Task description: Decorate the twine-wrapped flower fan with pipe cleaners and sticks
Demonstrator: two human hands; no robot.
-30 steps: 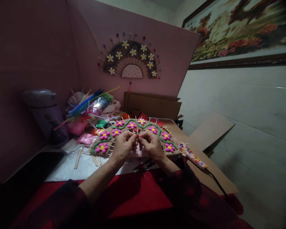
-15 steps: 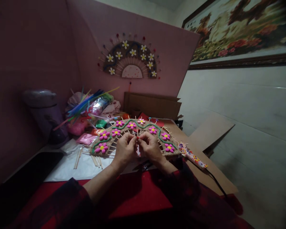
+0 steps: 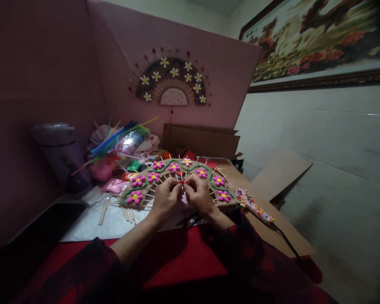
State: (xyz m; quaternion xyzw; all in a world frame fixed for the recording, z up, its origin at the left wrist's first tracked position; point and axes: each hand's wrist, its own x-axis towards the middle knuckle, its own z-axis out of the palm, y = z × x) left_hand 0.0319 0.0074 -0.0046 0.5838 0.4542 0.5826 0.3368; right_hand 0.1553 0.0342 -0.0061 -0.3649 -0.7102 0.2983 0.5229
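Observation:
A fan-shaped woven craft piece (image 3: 152,183) with pink clay flowers, a green wavy cord and wooden sticks lies on the table before me. Just above its inner edge my left hand (image 3: 164,200) and my right hand (image 3: 200,196) meet, fingertips pinched together. Between the fingertips sits a tiny red bead (image 3: 183,182), apparently on the tip of a thin stick. Both hands are closed in a pinch. Below my right hand a pair of dark scissors (image 3: 193,220) peeks out.
A finished fan (image 3: 171,82) hangs on the pink back board. Coloured pipe cleaners and bags (image 3: 120,143) are piled at the left beside a grey jug (image 3: 58,150). A patterned glue gun (image 3: 255,207) with a cable lies right; cardboard (image 3: 202,139) stands behind. Loose sticks (image 3: 104,211) lie on white paper.
My hands have stayed pinched on the red bead, shifting slightly. The view has tilted a little, so everything sits marginally lower and to the left.

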